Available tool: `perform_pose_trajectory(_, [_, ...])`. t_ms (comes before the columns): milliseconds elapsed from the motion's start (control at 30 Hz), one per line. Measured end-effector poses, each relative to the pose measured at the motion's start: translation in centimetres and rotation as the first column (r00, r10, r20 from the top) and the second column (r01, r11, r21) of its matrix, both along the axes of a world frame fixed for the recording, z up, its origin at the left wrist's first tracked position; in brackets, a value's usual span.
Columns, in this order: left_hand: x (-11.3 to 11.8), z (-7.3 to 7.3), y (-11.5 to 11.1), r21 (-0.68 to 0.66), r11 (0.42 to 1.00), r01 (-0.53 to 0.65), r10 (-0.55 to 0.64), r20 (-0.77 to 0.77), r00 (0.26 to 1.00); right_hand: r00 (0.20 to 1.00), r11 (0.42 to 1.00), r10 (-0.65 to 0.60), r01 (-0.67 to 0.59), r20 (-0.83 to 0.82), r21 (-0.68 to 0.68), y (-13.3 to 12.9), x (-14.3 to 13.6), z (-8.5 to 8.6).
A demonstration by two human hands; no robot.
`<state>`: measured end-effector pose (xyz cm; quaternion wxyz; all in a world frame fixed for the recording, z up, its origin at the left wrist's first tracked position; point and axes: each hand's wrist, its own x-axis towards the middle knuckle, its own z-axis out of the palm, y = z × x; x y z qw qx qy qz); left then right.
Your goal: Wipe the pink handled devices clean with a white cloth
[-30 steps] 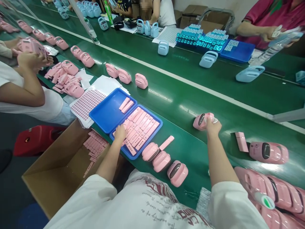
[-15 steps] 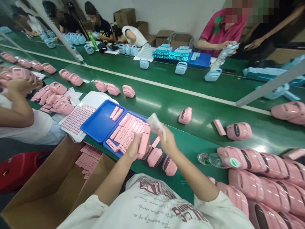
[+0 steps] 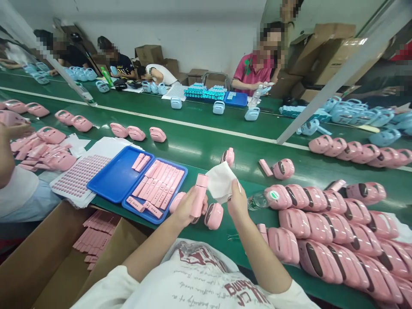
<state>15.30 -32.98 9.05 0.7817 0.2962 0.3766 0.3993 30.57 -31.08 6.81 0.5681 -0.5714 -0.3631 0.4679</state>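
My left hand (image 3: 188, 208) is closed round a long pink bar-shaped piece (image 3: 199, 195), which stands tilted up from the fingers. A white cloth (image 3: 220, 182) hangs spread out from my right hand (image 3: 238, 198), pinched at its right edge, close beside the pink piece. Below my hands a rounded pink casing with a dark panel (image 3: 213, 216) rests on the green table. Left of my left hand lies a blue tray (image 3: 185, 174) with rows of pink bars, and a second blue tray (image 3: 106, 182) with a few bars adjoins it.
Rows of pink casings (image 3: 318, 257) fill the right side, beside a clear bottle (image 3: 257, 201). An open cardboard box (image 3: 38, 253) with pink bars stands lower left. Several people work across the green conveyor (image 3: 193, 148); another person's arm (image 3: 4, 150) is at far left.
The view has swung to the right. The white cloth, bunched up before, now hangs open and flat from my right hand. My left hand still holds the pink piece.
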Motion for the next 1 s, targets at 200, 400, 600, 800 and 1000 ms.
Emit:
perform_pose_trajectory(200, [2.1, -0.3, 0.8, -0.114, 0.981, -0.155, 0.157, 0.011, 0.988, 0.766, 0.779, -0.012, -0.396, 0.643, 0.486, -3.7, -1.4, 0.3])
perform_pose_trajectory(400, [3.0, -0.5, 0.1, -0.213, 0.975, -0.063, 0.056, -0.039, 0.998, 0.519, 0.635, -0.122, -0.614, 0.846, 0.468, -3.9, -0.7, -0.7])
perform_pose_trajectory(600, [2.9, 0.8, 0.3, -0.252, 0.964, -0.089, 0.115, 0.093, 0.989, 0.573, 0.613, -0.096, -0.61, 0.814, 0.502, -3.7, -0.5, -0.7])
perform_pose_trajectory(800, [1.5, 0.7, 1.5, -0.293, 0.951, -0.1, 0.138, 0.113, 0.984, 0.916, 0.922, 0.088, -0.223, 0.392, 0.316, -4.4, -0.1, -2.0])
perform_pose_trajectory(1000, [2.7, -0.8, 1.7, -0.161, 0.972, -0.173, 0.173, -0.015, 0.985, 0.967, 0.983, 0.041, -0.084, 0.25, 0.164, -0.8, -0.4, -0.6])
